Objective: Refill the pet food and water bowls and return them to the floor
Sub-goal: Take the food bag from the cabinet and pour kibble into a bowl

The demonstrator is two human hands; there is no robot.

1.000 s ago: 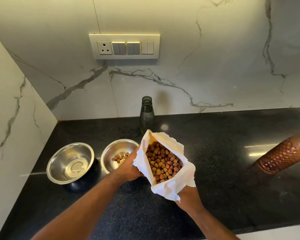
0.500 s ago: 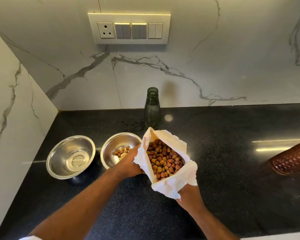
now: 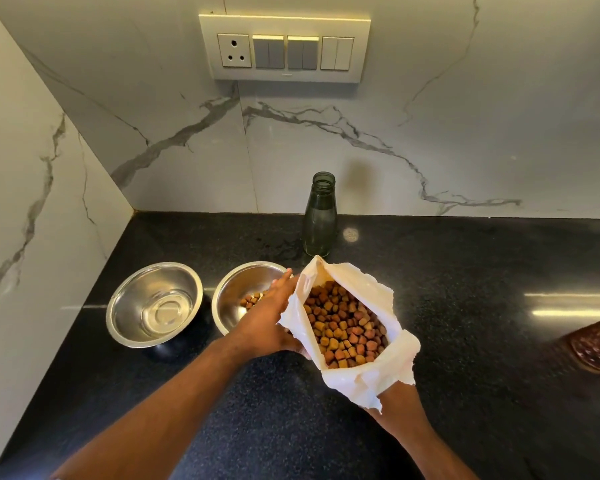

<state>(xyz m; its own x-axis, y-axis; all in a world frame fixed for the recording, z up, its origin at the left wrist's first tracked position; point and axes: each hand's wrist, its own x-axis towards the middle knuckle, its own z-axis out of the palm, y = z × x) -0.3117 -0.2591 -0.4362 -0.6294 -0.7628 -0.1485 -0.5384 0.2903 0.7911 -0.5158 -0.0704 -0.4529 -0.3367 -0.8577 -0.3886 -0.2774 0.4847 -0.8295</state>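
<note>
White bag [image 3: 361, 341] of brown kibble [image 3: 345, 327], mouth open, held above the black speckled desk [image 3: 465, 306]. Left hand [image 3: 267, 323] flat against the bag's left side, fingers [image 3: 281, 282] extended along it, over the rim of the food bowl [image 3: 236, 299]. Right hand [image 3: 392, 400] under the bag's lower end, mostly hidden; grip not discernible. Food bowl holds a few kibbles, just left of the bag. Second steel bowl [image 3: 155, 304] beside it, holding water. Dark glass bottle [image 3: 320, 216], uncapped, upright near white marble wall [image 3: 430, 133]. Switch panel [image 3: 284, 46] above. Copper-coloured textured object [image 3: 596, 344] at right edge.
</note>
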